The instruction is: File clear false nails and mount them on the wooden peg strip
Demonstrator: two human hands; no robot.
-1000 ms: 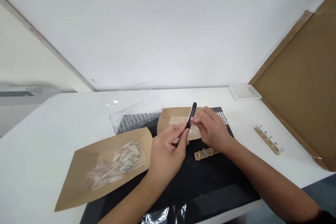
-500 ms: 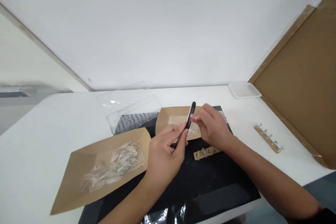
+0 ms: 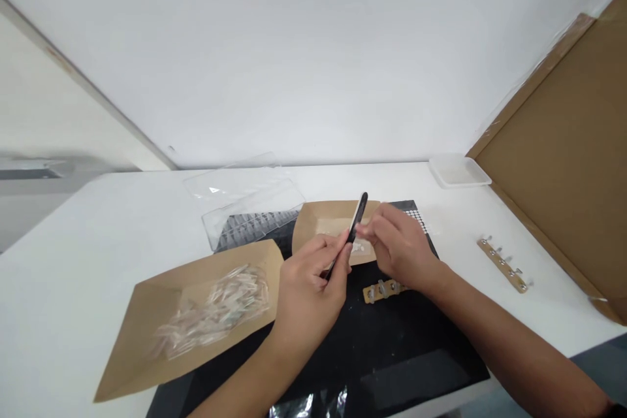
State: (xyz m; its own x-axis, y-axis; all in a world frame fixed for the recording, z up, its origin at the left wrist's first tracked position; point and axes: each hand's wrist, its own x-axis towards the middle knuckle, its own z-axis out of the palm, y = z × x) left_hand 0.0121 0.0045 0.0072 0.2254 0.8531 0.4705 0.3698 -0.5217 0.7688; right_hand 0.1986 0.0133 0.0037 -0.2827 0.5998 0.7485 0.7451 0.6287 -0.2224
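Observation:
Above the middle of the table, my left hand (image 3: 313, 277) grips a slim black nail file (image 3: 360, 210), tilted up, with a rounded tip and a pale side. My right hand (image 3: 399, 241) is closed in a pinch against the file's right side; whatever is between its fingertips is hidden. Behind both hands lies a brown card tray (image 3: 309, 221) with small whitish pieces. Below my right wrist, a short wooden bar (image 3: 383, 291) carries several small clear-and-metal holders and is partly covered by the hand.
At the left stands a larger brown tray (image 3: 147, 313) with a heap of clear plastic nail tips (image 3: 223, 313). A black mat (image 3: 377, 353) lies underneath. Clear plastic boxes (image 3: 255, 206) lie behind. To the right are another holder bar (image 3: 502, 266), a white lid (image 3: 460, 173) and a cardboard wall (image 3: 563, 176).
Both hands stay at nearly the same place with the file. My right hand has shifted slightly down along the file's side. The whole view has moved a little.

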